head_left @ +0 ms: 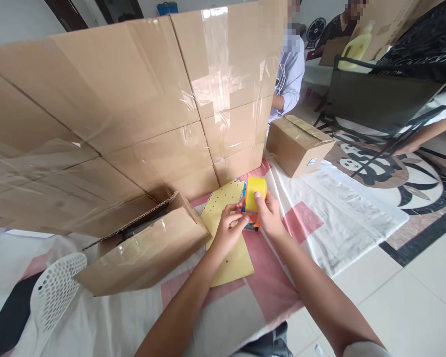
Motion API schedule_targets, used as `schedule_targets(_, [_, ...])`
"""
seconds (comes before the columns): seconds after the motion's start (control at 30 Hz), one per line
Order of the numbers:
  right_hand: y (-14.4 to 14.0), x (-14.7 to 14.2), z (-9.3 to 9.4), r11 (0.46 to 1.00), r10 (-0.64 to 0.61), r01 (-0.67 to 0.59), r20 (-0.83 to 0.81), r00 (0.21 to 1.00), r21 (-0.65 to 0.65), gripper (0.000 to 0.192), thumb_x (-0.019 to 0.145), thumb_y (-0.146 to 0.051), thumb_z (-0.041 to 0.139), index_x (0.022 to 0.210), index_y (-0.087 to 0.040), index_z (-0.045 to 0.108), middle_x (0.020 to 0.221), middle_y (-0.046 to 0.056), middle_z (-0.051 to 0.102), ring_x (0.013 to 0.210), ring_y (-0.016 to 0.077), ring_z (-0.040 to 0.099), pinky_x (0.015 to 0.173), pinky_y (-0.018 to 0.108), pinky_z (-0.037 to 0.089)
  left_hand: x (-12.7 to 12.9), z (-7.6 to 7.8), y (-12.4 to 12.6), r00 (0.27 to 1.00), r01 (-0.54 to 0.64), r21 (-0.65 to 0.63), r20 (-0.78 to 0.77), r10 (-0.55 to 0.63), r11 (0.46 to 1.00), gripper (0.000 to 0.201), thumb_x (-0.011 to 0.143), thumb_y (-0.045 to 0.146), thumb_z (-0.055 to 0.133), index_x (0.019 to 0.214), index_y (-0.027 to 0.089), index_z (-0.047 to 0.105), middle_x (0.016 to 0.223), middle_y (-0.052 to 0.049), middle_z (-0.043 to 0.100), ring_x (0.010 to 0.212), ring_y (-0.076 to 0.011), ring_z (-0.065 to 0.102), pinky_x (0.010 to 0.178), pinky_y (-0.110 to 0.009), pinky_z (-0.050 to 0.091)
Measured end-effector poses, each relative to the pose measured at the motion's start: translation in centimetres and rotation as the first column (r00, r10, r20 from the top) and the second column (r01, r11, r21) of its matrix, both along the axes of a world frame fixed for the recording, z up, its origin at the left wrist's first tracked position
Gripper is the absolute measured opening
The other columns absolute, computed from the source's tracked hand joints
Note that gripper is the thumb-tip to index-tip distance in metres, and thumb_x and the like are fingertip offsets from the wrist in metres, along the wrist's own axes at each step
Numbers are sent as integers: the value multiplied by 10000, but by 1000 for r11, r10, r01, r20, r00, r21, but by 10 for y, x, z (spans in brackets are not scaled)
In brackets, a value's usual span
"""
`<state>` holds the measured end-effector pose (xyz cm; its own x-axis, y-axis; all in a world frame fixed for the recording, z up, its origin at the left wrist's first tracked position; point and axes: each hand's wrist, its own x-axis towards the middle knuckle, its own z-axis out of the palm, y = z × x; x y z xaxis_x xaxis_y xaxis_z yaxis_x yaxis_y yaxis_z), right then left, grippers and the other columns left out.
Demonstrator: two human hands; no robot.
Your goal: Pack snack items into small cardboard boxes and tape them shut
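The tape dispenser (253, 202), a yellow roll in an orange frame, sits in our hands above the yellow padded envelope (228, 233). Our right hand (268, 214) wraps the roll, thumb on top; our left hand (228, 225) pinches narrowly at its edge, seemingly picking for the tape's end. No strip is drawn yet. The cardboard box (144, 250) beside us lies glossy with tape, one corrugated flap open.

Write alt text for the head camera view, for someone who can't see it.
Both hands, left hand and right hand, grip a yellow tape dispenser over a yellow sheet. A taped cardboard box lies left, before a cardboard wall.
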<state>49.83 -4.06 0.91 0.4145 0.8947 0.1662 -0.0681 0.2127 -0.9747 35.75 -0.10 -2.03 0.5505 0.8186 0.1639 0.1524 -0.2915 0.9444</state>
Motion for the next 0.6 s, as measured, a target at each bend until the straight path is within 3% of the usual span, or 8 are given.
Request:
schedule_targets(0.13, [4,8,-8,993,-121,117,168,978,33,455,971,-624,506,872,-206,656,833,76,741,705,214,691,660,343,565,0,15,-9,1000,23,40,14,-23,999,247,899,425,668,800,210,735,1052,-91,612,1106,-248,602,1012,-402,491])
schedule_targets(0.2, [5,12,-10,984,-175,165,204,963,65,443,971,-620,510,888,-209,652,832,70,740,702,207,683,637,328,558,0,22,-14,997,72,-1,27,-72,997,238,908,405,654,811,194,702,980,-77,655,994,-216,644,919,-354,527])
schedule_targets(0.27, [5,16,-9,981,-186,173,172,967,87,429,976,-612,508,907,-213,647,831,62,741,703,202,684,630,317,556,1,26,-19,991,133,-157,46,-127,979,248,917,409,637,829,180,671,869,-58,689,833,-187,674,795,-318,556])
schedule_targets(0.37, [4,19,-6,981,-182,173,110,977,84,435,988,-601,494,892,-208,656,820,60,743,710,199,691,639,310,556,3,25,-23,984,179,-392,67,-165,903,290,896,454,649,897,165,660,733,-33,683,590,-150,632,573,-274,534])
schedule_targets(0.6, [7,32,-4,981,-181,183,-46,982,68,395,902,-613,633,888,-220,668,808,54,740,726,216,705,665,335,585,4,21,-27,985,170,-433,75,-152,885,332,877,481,668,915,151,665,719,-34,675,558,-128,617,523,-240,519])
